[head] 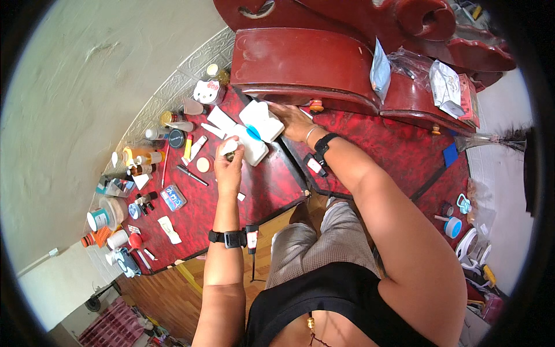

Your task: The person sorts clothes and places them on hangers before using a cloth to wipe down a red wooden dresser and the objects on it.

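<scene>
My left hand is closed around a small dark container with something white at its top, close to the front of some white packs. My right hand rests against the right side of a white soft pack, its fingertips partly hidden behind it. Another white pack lies just below, with a bright blue patch between the two. A white tube lies to their left. Nearer my left forearm are a small round jar with a pale lid and a black pen.
Bottles and jars line the wall at left, among them a Hello Kitty tin and an orange bottle. A blue-and-white box lies on the red tabletop. Red wooden drawers rise behind the packs. A black device lies near my right wrist.
</scene>
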Tool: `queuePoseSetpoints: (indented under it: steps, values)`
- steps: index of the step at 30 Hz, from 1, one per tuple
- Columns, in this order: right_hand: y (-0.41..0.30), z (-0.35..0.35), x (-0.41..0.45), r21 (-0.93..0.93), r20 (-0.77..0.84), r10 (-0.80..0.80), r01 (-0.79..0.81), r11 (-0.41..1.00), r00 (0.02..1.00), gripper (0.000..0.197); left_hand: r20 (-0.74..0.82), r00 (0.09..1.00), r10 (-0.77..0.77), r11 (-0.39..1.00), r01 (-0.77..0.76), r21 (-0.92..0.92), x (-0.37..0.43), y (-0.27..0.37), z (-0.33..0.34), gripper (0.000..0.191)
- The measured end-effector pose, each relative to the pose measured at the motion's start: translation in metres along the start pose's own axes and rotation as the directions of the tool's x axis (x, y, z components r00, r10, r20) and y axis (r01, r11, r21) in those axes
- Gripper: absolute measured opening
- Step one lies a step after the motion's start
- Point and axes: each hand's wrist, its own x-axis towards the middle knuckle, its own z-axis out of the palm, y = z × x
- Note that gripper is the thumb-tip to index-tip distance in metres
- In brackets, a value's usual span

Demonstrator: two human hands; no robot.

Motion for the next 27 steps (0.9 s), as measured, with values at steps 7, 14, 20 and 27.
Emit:
queuePoseSetpoints:
  steps: [7,14,20,27]
  values:
    - [-0.025,-0.003,-0.026,-0.325,-0.04,-0.013,-0.001,0.946,0.999,0.047,-0.264,0.959,0.107,0.976,-0.051,0.212,-0.025,0.01,0.004,0.047]
    - [-0.033,-0.004,-0.074,-0.243,-0.117,0.117,-0.143,0.959,0.986,0.052,0.108,0.763,0.637,0.596,-0.576,0.559,-0.08,0.017,0.069,0.029]
    - [-0.059,-0.008,-0.102,-0.262,-0.133,0.145,-0.176,0.949,0.98,0.047,0.283,0.828,0.484,0.363,-0.484,0.796,-0.041,0.054,0.113,0.044]
    - [-0.082,-0.021,-0.195,-0.217,-0.061,0.173,-0.182,0.959,0.983,0.045,0.118,0.799,0.59,0.411,-0.423,0.807,-0.035,0.066,0.114,0.051]
